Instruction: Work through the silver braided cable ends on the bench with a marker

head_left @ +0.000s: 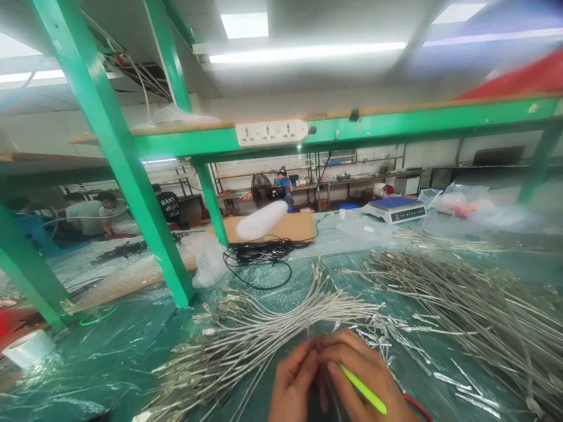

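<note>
My left hand (294,384) and my right hand (361,378) meet at the bottom centre, fingers pinched together on a thin silvery wire (308,335) that runs up from them. A bright green stick-like tool (363,388) lies across my right hand, tucked under its fingers. Just beyond the hands a fanned bundle of silver wires with small metal ends (264,328) lies on the green plastic-covered bench (118,357). A larger heap of the same wires (466,299) spreads to the right.
Green steel posts (132,176) and a shelf beam with a white power strip (271,132) stand ahead. Beyond lie a black cable coil (259,252), cardboard (299,225), a white roll (262,220), a weighing scale (397,208) and plastic bags (457,202). People sit at far benches on the left (101,214).
</note>
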### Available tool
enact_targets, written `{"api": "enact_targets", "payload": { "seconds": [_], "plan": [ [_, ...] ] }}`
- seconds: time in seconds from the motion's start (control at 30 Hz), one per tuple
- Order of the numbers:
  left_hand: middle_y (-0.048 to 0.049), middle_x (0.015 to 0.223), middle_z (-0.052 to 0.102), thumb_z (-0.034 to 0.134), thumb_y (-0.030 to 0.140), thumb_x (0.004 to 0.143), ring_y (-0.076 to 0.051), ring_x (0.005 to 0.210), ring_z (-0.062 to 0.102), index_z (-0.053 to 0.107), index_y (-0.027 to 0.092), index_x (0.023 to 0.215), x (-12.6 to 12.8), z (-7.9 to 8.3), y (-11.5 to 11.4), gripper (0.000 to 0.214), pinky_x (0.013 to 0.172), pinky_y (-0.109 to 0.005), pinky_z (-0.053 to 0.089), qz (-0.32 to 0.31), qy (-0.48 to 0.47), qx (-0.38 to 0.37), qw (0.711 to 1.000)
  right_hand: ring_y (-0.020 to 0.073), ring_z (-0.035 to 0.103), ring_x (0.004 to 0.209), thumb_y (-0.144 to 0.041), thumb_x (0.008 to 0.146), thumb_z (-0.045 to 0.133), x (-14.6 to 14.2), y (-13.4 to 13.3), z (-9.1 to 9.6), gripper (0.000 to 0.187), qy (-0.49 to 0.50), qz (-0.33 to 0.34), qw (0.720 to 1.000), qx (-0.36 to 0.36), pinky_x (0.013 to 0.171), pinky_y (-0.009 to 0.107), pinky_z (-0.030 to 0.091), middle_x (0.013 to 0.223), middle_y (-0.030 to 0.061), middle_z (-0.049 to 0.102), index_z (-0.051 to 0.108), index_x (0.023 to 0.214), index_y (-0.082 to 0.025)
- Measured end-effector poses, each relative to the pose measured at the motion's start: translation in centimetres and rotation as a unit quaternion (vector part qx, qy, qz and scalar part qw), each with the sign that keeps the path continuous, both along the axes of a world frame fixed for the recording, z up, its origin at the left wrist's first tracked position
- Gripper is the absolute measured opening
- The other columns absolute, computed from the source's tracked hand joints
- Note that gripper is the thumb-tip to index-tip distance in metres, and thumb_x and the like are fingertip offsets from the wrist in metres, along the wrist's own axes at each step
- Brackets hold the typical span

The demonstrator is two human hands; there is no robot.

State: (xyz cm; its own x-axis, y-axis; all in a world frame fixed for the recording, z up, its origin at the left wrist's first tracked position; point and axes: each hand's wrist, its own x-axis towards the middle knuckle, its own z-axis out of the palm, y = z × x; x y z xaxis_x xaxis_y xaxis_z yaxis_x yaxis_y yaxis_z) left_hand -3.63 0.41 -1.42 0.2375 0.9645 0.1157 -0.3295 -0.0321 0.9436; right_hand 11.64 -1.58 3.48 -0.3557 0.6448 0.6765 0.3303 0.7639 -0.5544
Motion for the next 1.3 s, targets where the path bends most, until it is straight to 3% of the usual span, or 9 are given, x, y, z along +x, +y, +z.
{"api": "enact_targets", "payload": {
  "seconds": [0.3,0.5,0.73,0.97,1.17,1.3],
  "plan": [
    [0.0032,0.056,0.052,0.060,0.042,0.084,-0.007,0.038,0.045,0.071,0.015,0.087,0.2,0.3,-0.3,0.029,0.040,-0.019,0.031,0.002,0.036,0.027,0.999,0.0213,0.061,0.092,-0.008,0.090,0.044,0.1,0.6,-0.6,0.024,0.029,-0.053,0.998,0.005,0.079,0.034,0.051,0.096,0.0087,0.061,0.062,0.101,-0.021],
    [0.0020,0.059,0.057,0.064,0.041,0.082,-0.006,0.037,0.048,0.072,0.018,0.102,0.2,-0.2,-0.1,0.032,0.038,-0.017,0.032,0.000,0.016,0.007,1.000,0.0220,0.059,0.094,-0.010,0.091,0.045,0.4,1.1,-1.5,0.021,0.018,-0.084,0.996,0.008,0.081,0.034,0.050,0.096,0.0082,0.060,0.059,0.101,-0.021],
    [0.0007,0.058,0.062,0.070,0.046,0.075,-0.008,0.031,0.049,0.073,0.018,0.099,0.0,-1.0,0.5,0.038,0.033,-0.019,0.034,0.026,-0.048,-0.034,0.998,0.0239,0.058,0.101,-0.018,0.094,0.046,2.1,2.4,-1.6,0.017,0.081,-0.195,0.977,-0.010,0.088,0.036,0.045,0.104,0.0094,0.060,0.061,0.101,-0.021],
    [0.0015,0.056,0.060,0.070,0.039,0.076,-0.008,0.034,0.050,0.071,0.016,0.105,-0.2,-0.4,0.3,0.037,0.036,-0.019,0.036,0.013,-0.067,-0.057,0.996,0.0204,0.061,0.098,-0.009,0.090,0.047,0.5,0.3,-0.6,0.025,0.008,-0.052,0.998,0.022,0.084,0.030,0.051,0.103,0.0091,0.061,0.062,0.105,-0.021],
    [0.0032,0.050,0.054,0.065,0.039,0.081,-0.008,0.036,0.045,0.070,0.014,0.108,-0.3,-0.9,0.5,0.037,0.037,-0.019,0.031,0.004,-0.024,-0.032,0.999,0.0188,0.064,0.094,-0.007,0.088,0.048,0.1,-0.2,0.3,0.024,0.000,-0.028,0.999,-0.015,0.082,0.028,0.053,0.099,0.0084,0.064,0.064,0.099,-0.020],
    [0.0031,0.053,0.054,0.062,0.038,0.084,-0.007,0.037,0.046,0.070,0.016,0.108,-0.1,-0.9,0.3,0.034,0.038,-0.019,0.029,-0.006,-0.014,-0.008,1.000,0.0193,0.064,0.090,-0.007,0.088,0.047,0.2,0.2,0.3,0.024,0.015,-0.035,0.999,0.006,0.079,0.029,0.053,0.096,0.0088,0.063,0.064,0.099,-0.019]
  ]
}}
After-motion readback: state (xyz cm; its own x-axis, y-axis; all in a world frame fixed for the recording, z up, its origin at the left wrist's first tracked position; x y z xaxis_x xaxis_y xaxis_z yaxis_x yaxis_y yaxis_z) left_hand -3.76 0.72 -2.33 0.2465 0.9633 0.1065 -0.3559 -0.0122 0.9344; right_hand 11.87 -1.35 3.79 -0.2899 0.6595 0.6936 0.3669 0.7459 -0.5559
